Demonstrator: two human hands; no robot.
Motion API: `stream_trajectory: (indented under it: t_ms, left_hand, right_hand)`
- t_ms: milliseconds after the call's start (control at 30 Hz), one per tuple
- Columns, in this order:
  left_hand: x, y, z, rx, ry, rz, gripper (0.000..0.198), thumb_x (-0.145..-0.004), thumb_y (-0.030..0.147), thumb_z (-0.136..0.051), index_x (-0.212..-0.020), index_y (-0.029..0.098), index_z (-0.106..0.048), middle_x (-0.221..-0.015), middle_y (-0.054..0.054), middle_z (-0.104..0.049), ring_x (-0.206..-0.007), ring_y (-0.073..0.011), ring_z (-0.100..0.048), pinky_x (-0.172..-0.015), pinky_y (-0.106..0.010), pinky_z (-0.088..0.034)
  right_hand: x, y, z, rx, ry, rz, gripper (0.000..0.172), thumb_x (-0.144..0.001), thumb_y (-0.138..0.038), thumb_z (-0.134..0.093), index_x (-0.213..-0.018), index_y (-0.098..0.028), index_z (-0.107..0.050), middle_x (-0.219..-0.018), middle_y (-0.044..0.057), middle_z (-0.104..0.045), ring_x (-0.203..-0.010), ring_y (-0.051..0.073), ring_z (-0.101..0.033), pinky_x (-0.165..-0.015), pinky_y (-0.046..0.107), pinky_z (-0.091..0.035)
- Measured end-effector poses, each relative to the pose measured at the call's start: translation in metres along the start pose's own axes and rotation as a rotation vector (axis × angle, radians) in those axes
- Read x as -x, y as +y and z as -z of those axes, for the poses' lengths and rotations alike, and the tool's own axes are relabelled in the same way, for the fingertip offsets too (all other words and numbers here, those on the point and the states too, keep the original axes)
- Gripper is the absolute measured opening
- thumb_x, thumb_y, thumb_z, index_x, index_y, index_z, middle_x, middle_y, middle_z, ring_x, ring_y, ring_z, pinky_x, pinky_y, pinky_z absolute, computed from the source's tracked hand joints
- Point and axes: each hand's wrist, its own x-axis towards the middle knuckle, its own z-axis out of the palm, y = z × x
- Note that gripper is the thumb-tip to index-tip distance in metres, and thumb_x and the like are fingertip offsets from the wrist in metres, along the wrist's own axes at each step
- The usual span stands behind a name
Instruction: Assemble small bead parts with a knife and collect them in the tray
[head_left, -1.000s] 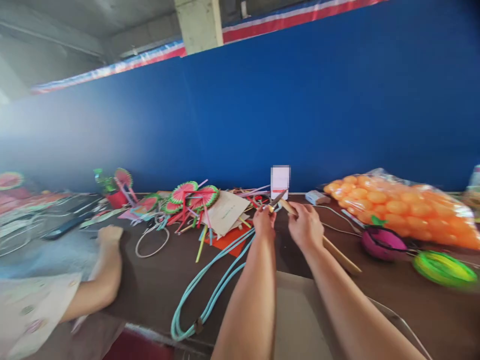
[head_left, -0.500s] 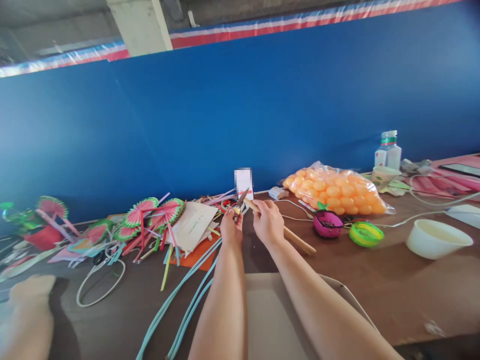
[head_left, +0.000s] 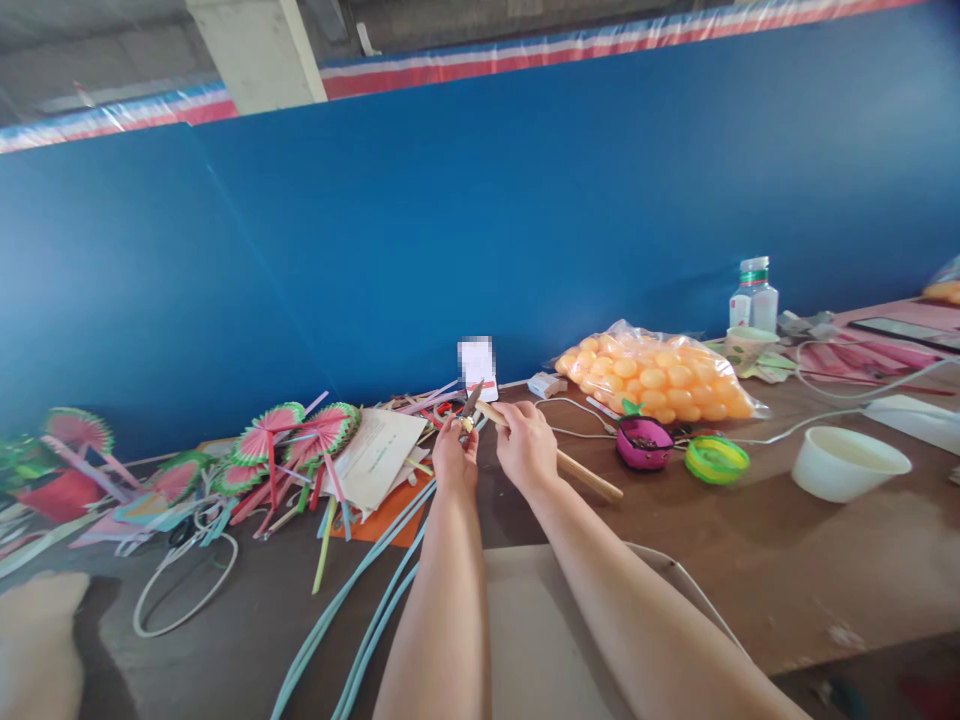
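Note:
My left hand (head_left: 454, 460) is closed round the handle of a small knife (head_left: 473, 401), whose dark blade points up and away. A bit of shiny, gold-coloured handle shows above the fingers. My right hand (head_left: 528, 448) grips a pale wooden stick (head_left: 591, 477). One end of the stick comes out beside the knife blade, and the longer part runs back under the wrist to the right. Whether the blade touches the stick, I cannot tell. Just beyond both hands, a white card or box (head_left: 480, 368) stands upright, partly blurred out.
Red-and-green paper fans (head_left: 324, 432), a sheet of paper (head_left: 381, 455) and pale blue tubes (head_left: 352, 590) lie left. A bag of orange balls (head_left: 656, 375), a purple bowl (head_left: 643, 443), a yellow-green bowl (head_left: 717, 460) and a white bowl (head_left: 847, 475) stand right. Another person's arm (head_left: 41, 640) rests at far left.
The view has swung slightly right, so the table items sit farther left in the picture. Both hands keep their holds on the knife and the stick, close together as before.

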Motion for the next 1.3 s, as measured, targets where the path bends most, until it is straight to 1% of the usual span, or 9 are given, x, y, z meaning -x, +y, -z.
stream_trajectory:
  t_ms: [267,433,567,700,833,1000,1167,1300]
  left_hand:
    - [-0.0011,-0.0010,0.0005,-0.043,-0.007,-0.026,0.018,-0.082,0.005,-0.055,-0.091,0.018,-0.064,-0.080,-0.002,-0.061,-0.064,-0.0070,-0.057,-0.069,-0.021,-0.052]
    - [-0.0026,-0.0002,0.0008,0.005,0.008,-0.009,0.016,-0.082,0.005,-0.054,-0.087,0.018,-0.063,-0.080,-0.003,-0.061,-0.068,-0.0080,-0.059,-0.070,-0.022,-0.053]
    - [-0.0028,0.0008,0.0008,0.056,0.015,-0.001,0.013,-0.085,0.006,-0.053,-0.084,0.016,-0.061,-0.082,-0.003,-0.061,-0.069,-0.0084,-0.059,-0.069,-0.023,-0.054]
    - [-0.0028,0.0014,0.0011,0.073,-0.008,-0.008,0.013,-0.086,0.006,-0.052,-0.083,0.015,-0.060,-0.081,-0.003,-0.059,-0.069,-0.0080,-0.058,-0.069,-0.022,-0.054]
    - [-0.0044,0.0012,0.0018,0.079,-0.019,-0.006,0.013,-0.086,0.006,-0.052,-0.083,0.015,-0.060,-0.081,-0.003,-0.059,-0.072,-0.0085,-0.058,-0.069,-0.022,-0.054]
    - [-0.0052,0.0019,0.0018,0.084,-0.010,0.013,0.012,-0.086,0.007,-0.052,-0.086,0.016,-0.060,-0.083,-0.004,-0.059,-0.071,-0.0088,-0.058,-0.068,-0.022,-0.054]
    - [-0.0050,0.0034,0.0010,0.095,0.015,0.022,0.009,-0.085,0.008,-0.054,-0.084,0.015,-0.059,-0.084,-0.005,-0.059,-0.072,-0.0096,-0.058,-0.068,-0.022,-0.055]
    - [-0.0079,0.0022,0.0024,0.098,0.054,0.025,0.008,-0.085,0.009,-0.054,-0.085,0.015,-0.059,-0.086,-0.005,-0.060,-0.071,-0.0095,-0.059,-0.068,-0.023,-0.056]
  right_hand:
    - [0.0000,0.0009,-0.0004,-0.013,0.007,0.009,0.037,-0.085,-0.015,-0.051,-0.118,-0.027,-0.064,-0.109,0.006,-0.062,-0.098,0.022,-0.054,-0.081,0.031,-0.041]
    - [-0.0015,0.0016,0.0006,-0.035,0.057,-0.009,0.039,-0.085,-0.015,-0.051,-0.120,-0.026,-0.063,-0.110,0.007,-0.061,-0.098,0.022,-0.054,-0.084,0.031,-0.041]
    - [-0.0008,0.0012,0.0000,-0.017,0.041,0.002,0.037,-0.084,-0.016,-0.053,-0.118,-0.027,-0.064,-0.110,0.006,-0.062,-0.097,0.022,-0.054,-0.083,0.031,-0.041]
    - [0.0003,0.0007,-0.0012,-0.003,0.017,0.006,0.035,-0.085,-0.017,-0.053,-0.115,-0.027,-0.066,-0.108,0.006,-0.062,-0.095,0.022,-0.055,-0.080,0.031,-0.041]
    - [-0.0007,0.0007,-0.0015,-0.005,0.037,-0.007,0.038,-0.085,-0.016,-0.051,-0.119,-0.027,-0.064,-0.110,0.007,-0.061,-0.097,0.021,-0.055,-0.082,0.030,-0.042]
    - [-0.0008,0.0011,-0.0020,0.017,-0.023,-0.018,0.037,-0.085,-0.017,-0.051,-0.118,-0.028,-0.064,-0.111,0.007,-0.061,-0.097,0.022,-0.055,-0.081,0.030,-0.042]
    - [-0.0009,0.0009,-0.0018,0.028,-0.015,-0.031,0.038,-0.086,-0.018,-0.050,-0.120,-0.029,-0.062,-0.112,0.006,-0.060,-0.099,0.022,-0.054,-0.081,0.031,-0.041]
    - [-0.0027,0.0019,0.0005,0.068,-0.103,-0.083,0.036,-0.086,-0.020,-0.049,-0.119,-0.029,-0.062,-0.113,0.007,-0.060,-0.100,0.022,-0.055,-0.079,0.031,-0.042]
